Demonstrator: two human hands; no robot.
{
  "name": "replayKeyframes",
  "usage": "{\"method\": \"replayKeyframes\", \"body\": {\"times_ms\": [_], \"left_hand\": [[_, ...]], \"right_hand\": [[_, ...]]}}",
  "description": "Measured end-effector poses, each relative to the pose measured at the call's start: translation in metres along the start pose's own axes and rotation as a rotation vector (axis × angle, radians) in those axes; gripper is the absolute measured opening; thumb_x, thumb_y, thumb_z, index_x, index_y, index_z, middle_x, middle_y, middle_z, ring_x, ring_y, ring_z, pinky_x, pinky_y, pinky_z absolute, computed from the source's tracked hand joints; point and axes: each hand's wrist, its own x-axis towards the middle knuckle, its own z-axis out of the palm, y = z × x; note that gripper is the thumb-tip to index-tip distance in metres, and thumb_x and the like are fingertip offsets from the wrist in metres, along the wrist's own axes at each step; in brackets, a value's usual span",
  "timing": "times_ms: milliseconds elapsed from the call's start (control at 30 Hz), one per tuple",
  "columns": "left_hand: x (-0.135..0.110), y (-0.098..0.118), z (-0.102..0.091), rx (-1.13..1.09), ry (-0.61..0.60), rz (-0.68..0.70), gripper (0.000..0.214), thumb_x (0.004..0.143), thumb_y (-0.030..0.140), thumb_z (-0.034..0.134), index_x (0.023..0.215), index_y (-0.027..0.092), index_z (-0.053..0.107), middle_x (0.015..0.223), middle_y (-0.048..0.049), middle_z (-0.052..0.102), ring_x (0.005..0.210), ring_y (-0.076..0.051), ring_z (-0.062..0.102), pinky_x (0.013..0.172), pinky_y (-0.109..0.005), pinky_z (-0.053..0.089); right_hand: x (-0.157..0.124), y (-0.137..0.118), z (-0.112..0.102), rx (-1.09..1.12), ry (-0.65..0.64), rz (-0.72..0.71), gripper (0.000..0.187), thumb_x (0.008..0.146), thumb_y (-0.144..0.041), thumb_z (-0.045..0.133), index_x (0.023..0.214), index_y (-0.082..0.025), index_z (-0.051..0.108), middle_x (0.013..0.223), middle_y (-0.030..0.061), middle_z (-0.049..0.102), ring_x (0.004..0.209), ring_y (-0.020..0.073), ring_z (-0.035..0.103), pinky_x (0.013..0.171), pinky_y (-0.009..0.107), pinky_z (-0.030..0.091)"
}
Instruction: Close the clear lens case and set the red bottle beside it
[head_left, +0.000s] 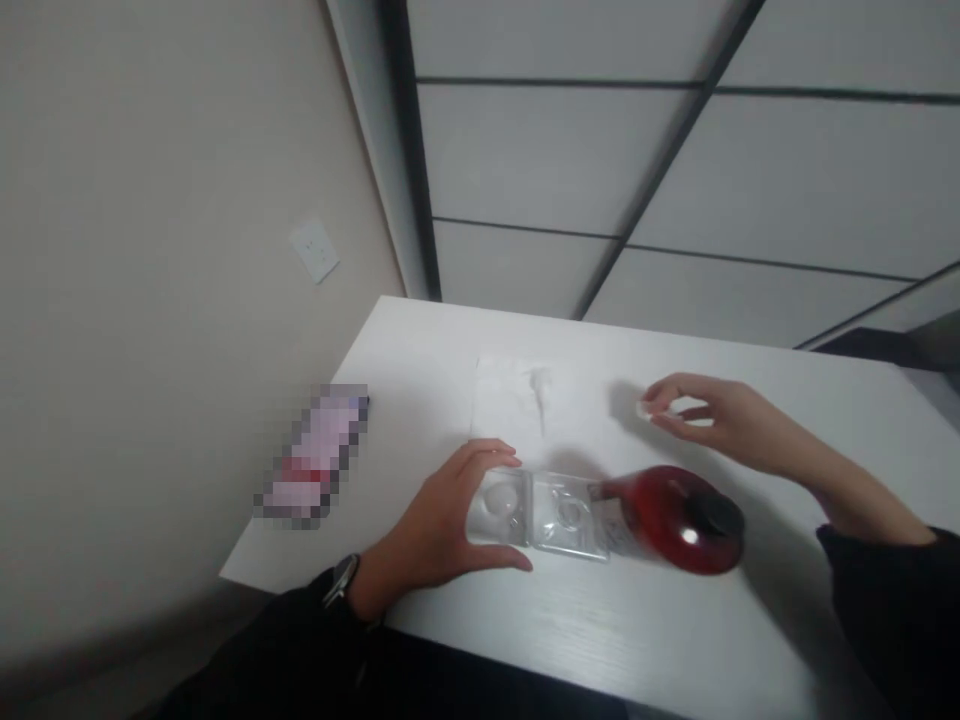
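My left hand [442,525] grips the left end of a clear plastic tray [555,515] with two round wells, lying on the white table [525,630]. A watch sits on that wrist. My right hand [712,415] hovers over the table further back, its thumb and fingers pinching a small white piece [645,409]. A dark red bottle with a black cap [679,530] stands right against the tray's right end, between the two hands.
A white tissue or paper sheet [525,395] lies behind the tray. A blurred-out flat object [315,455] rests near the table's left edge. A wall with a socket [315,250] runs along the left.
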Motion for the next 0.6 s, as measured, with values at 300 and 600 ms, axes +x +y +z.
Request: {"method": "replayKeyframes", "body": {"times_ms": [300,600], "left_hand": [[0.0,0.004,0.004,0.061,0.055,-0.023,0.07,0.08,0.041,0.088,0.139,0.023,0.057,0.144,-0.0142,0.06,0.14,-0.037,0.056,0.123,-0.058,0.043],[-0.002,0.008,0.003,0.028,0.084,-0.021,0.067,0.077,0.038,0.089,0.136,0.022,0.061,0.14,-0.013,0.063,0.138,-0.036,0.057,0.123,-0.055,0.042]], "right_hand": [[-0.12,0.03,0.003,-0.039,0.443,0.049,0.05,0.087,-0.073,0.066,0.096,-0.024,0.075,0.127,0.0167,0.073,0.117,0.0358,0.071,0.094,0.054,0.064],[-0.011,-0.056,0.01,0.014,0.071,-0.21,0.025,0.097,-0.033,0.063,0.116,-0.019,0.073,0.127,0.014,0.075,0.104,0.0235,0.075,0.097,0.042,0.061]]}}
